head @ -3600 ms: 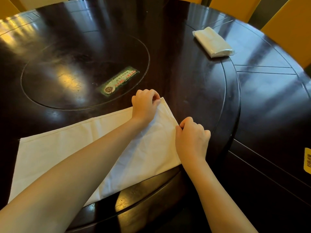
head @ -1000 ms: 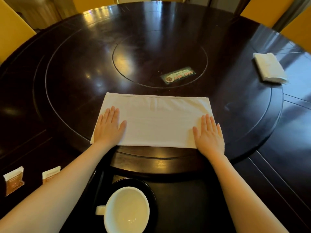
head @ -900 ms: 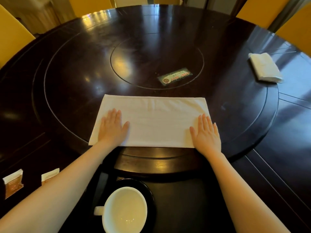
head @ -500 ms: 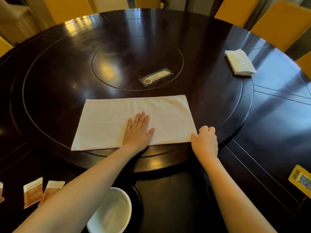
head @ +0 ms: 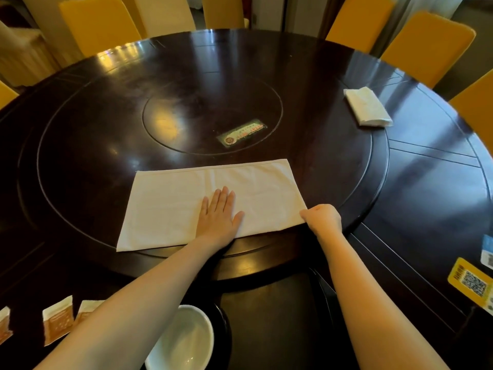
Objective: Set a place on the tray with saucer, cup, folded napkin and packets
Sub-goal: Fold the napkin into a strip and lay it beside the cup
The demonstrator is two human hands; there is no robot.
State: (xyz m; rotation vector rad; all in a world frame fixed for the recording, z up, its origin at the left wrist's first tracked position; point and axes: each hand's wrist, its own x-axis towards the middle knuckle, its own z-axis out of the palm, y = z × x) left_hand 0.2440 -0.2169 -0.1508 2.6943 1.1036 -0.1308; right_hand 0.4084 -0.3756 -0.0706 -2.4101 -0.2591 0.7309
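A white cloth napkin (head: 170, 198), folded into a long rectangle, lies on the raised dark turntable. My left hand (head: 219, 213) rests flat with fingers spread on its near middle. My right hand (head: 324, 217) is curled at the napkin's near right corner and pinches it. Close to me a white cup (head: 184, 340) stands on a black saucer (head: 224, 329) on a dark tray (head: 320, 287); my left forearm hides part of the cup. Brown-and-white packets (head: 57, 323) lie on the table at the lower left.
A second folded white napkin (head: 366, 106) lies at the far right of the table. A green label (head: 241, 132) is stuck near the turntable's centre. Yellow and blue QR stickers (head: 470, 283) sit at the right edge. Yellow-covered chairs (head: 426, 41) ring the table.
My left hand slid from the napkin's left end to its middle. My right hand went from flat on the right end to curled on the near right corner. The view shifted.
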